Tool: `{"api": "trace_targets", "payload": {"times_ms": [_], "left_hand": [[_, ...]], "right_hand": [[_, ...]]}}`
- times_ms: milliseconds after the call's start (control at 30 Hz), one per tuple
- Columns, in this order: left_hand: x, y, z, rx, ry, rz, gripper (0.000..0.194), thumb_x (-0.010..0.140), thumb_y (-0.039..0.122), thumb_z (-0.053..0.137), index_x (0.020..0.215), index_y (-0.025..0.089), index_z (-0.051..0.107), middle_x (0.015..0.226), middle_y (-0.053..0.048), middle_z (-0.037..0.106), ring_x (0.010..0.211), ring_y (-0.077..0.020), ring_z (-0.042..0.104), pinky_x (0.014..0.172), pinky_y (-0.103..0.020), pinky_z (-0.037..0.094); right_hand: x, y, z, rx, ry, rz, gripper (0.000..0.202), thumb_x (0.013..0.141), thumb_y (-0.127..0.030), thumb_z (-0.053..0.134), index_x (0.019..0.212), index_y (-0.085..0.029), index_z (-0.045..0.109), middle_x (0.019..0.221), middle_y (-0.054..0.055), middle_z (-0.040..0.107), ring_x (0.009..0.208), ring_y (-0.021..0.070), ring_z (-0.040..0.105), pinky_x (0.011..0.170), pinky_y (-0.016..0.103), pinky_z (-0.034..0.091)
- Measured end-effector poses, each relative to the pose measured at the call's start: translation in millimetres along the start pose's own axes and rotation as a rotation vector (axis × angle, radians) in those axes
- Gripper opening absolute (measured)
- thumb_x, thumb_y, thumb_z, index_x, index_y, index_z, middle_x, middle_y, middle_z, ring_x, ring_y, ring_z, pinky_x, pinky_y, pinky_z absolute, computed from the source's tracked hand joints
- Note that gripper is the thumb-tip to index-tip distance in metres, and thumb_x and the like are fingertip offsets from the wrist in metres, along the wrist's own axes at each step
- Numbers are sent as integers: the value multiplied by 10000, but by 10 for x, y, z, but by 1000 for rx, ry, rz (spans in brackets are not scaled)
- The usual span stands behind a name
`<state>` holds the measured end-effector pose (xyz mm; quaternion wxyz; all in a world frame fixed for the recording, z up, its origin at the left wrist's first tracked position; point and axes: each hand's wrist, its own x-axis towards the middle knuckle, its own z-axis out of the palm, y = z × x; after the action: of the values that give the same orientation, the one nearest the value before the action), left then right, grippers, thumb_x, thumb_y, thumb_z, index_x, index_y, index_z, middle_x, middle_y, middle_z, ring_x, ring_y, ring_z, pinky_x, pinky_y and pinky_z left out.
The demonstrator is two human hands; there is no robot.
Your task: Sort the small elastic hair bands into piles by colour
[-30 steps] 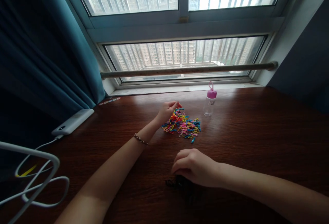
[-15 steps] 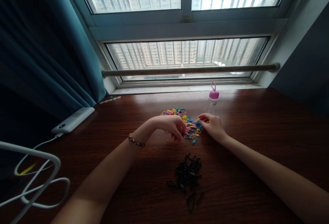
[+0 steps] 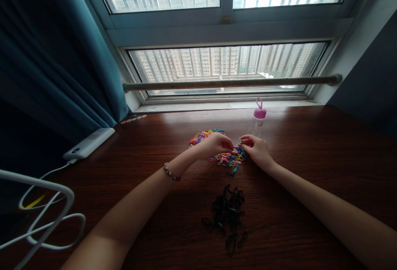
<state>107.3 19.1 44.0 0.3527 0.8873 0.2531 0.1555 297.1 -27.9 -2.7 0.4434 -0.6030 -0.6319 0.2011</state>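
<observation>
A heap of small coloured rubber bands [image 3: 229,158], pink, yellow, blue and red, lies on the brown table, with both hands over it. My left hand [image 3: 217,144] is above its middle, wrist bent and fingers curled together; whatever the fingertips may hold is hidden. At the heap's right edge, my right hand [image 3: 256,150] pinches a small dark band [image 3: 240,142] between thumb and forefinger. Nearer to me is a pile of black rubber bands [image 3: 226,210]. One loose dark band [image 3: 230,173] lies between the two piles, beside a blue one.
Behind my right hand stands a clear bottle with a pink lid [image 3: 259,113]. At the left are a white power bank [image 3: 88,144] and its looping white cable [image 3: 71,204]. A curtain [image 3: 77,55] hangs on the left, and a metal rail [image 3: 229,83] crosses the window.
My left hand has moved right and slightly up, towards my right hand. A dark band now lies below the coloured heap. Dark material now shows at my right fingertips.
</observation>
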Motion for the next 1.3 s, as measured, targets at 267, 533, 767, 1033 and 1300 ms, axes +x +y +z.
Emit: {"api": "trace_targets", "payload": {"times_ms": [267,533,767,1033,1300], "left_hand": [[37,-109,263,291,102,78,121,722,146,554,740,161,673,690,-24,653,638,-126,561,640,-209,409],[33,-128,208,177,78,1,121,678,126,556,769,136,635,688,-8,639,629,-114,562,602,-193,419],[67,-182,137,-3,184,-57,149,637,142,597,784,130,579,707,-11,615,655,-116,567,587,-205,439],[79,-251,94,-280,192,-133,164,632,137,612,789,119,572,766,-34,621,672,-123,601,586,-224,481],[67,-238,29,-181,127,-95,195,669,151,590,854,110,635,807,-55,652,728,-137,603,651,-230,481]], "right_hand": [[10,-10,7,212,-28,-36,226,689,-143,548,901,-170,624,784,31,684,722,157,644,701,284,505],[0,-47,-5,319,-26,-67,216,689,-133,537,890,-146,617,794,44,685,751,160,648,723,285,511],[12,-19,-19,223,39,-36,166,696,-250,597,826,-159,648,776,50,683,705,179,645,664,286,515],[15,12,-19,47,61,-68,196,736,-243,553,882,-183,668,786,38,688,691,169,633,670,284,494],[14,-57,-55,-43,46,-84,158,732,-252,537,761,-186,677,720,20,684,615,151,615,613,249,459]]}}
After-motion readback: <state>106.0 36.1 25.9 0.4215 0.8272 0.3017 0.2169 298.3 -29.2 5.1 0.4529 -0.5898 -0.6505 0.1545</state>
